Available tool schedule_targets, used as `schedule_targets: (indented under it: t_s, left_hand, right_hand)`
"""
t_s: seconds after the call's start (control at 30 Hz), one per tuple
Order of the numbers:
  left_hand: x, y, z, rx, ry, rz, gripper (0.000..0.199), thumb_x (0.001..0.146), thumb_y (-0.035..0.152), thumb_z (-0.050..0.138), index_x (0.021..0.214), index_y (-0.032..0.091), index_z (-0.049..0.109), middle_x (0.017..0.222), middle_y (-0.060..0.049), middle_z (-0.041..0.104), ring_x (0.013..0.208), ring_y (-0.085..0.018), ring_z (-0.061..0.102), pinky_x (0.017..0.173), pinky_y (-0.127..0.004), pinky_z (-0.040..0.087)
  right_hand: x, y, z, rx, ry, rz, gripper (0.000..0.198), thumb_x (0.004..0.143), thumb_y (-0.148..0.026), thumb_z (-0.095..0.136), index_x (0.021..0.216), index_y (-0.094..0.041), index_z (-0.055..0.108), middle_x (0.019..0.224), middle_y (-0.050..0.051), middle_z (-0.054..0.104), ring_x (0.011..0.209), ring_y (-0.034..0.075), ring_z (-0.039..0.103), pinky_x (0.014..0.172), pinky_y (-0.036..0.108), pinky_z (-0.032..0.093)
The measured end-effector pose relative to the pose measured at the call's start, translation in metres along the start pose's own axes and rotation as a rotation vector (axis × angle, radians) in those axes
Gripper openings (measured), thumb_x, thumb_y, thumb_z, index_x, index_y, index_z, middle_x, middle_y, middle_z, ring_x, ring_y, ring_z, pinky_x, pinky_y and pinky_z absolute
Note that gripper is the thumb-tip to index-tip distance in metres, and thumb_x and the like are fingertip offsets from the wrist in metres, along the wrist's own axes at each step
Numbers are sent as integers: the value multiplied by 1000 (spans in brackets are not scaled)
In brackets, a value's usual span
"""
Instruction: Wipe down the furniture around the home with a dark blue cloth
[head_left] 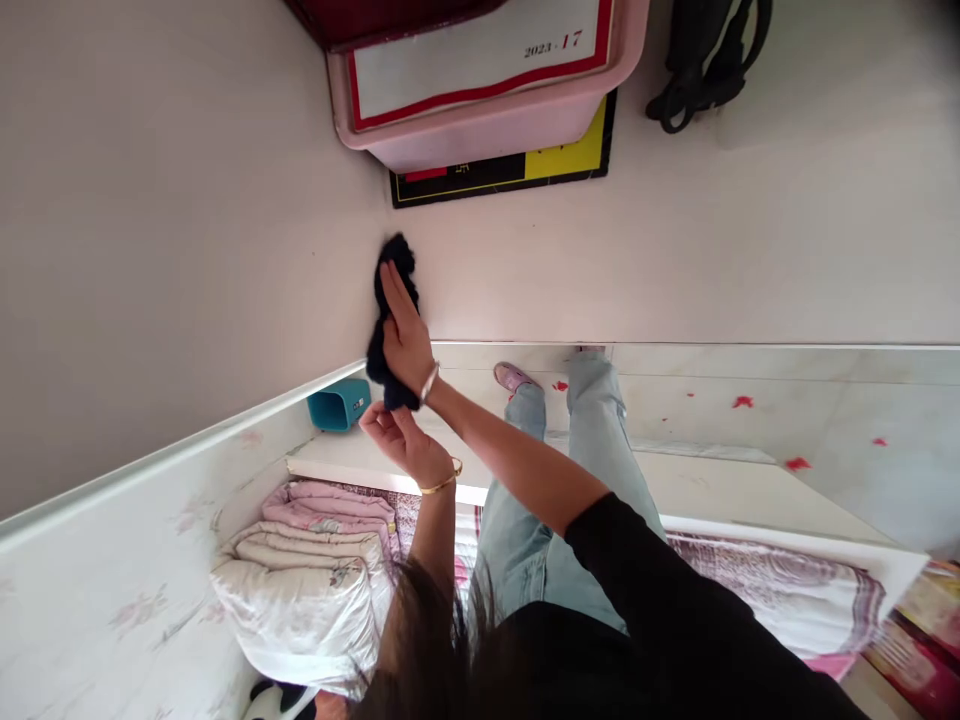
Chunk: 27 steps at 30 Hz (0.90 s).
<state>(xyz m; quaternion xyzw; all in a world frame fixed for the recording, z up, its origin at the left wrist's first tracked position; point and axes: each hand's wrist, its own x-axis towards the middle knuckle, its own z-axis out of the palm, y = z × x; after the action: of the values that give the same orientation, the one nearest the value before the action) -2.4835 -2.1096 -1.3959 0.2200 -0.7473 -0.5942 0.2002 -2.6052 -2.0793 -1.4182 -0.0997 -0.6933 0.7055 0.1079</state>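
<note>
A black cloth (pixel 395 250) lies bunched on the pale tabletop (pixel 675 260), along the corner where the surface meets the wall. My right hand (pixel 407 345), with a silver bracelet at its wrist, presses down on it, two fingers stretched along the fabric and the thumb tucked at its side. Below, my left hand (pixel 412 450) is palm up with loosely bent fingers that are apart. Its fingertips are by the lower end of the cloth; whether they touch it I cannot tell. A gold bracelet circles that wrist.
Beyond the cloth, a pink tray (pixel 480 135) holding papers stands on a black-and-yellow board (pixel 562 165). A black corded object (pixel 697 70) lies at the top right. Below the table edge are a teal container (pixel 337 405), folded bedding (pixel 307 570) and my legs (pixel 592 450).
</note>
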Motion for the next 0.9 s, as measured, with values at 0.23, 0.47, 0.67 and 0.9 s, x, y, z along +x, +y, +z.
schedule_targets:
  t_s: [0.23, 0.47, 0.67, 0.9]
  left_hand:
    - [-13, 10, -31, -7, -7, -76, 21, 93, 34, 62, 99, 22, 47, 92, 1, 54, 87, -11, 57, 84, -24, 47]
    - [24, 72, -14, -111, 115, 81, 29, 85, 34, 68, 97, 22, 44, 87, 3, 51, 77, -9, 52, 69, -19, 45]
    - [9, 123, -17, -126, 315, 536, 15, 89, 22, 58, 99, 25, 48, 93, 2, 53, 94, -14, 57, 95, -28, 47]
    - [-1, 76, -19, 97, 24, 300, 21, 86, 32, 64, 97, 23, 48, 82, 3, 48, 71, -12, 50, 65, -25, 45]
  right_hand:
    - [-22, 0, 16, 118, 57, 145, 64, 100, -15, 27, 164, -22, 22, 172, -2, 18, 160, 14, 14, 133, 41, 17]
    - [-7, -71, 9, 134, 45, 6, 73, 90, -3, 33, 160, -22, 28, 171, -2, 22, 159, 14, 22, 134, 39, 21]
    - [-27, -157, -18, -39, -244, -502, 76, 91, -3, 34, 160, -37, 33, 163, -18, 36, 158, 9, 19, 133, 29, 25]
    - [1, -71, -14, 15, -73, -139, 68, 89, -3, 32, 157, -13, 39, 166, 2, 35, 155, 14, 31, 131, 35, 30]
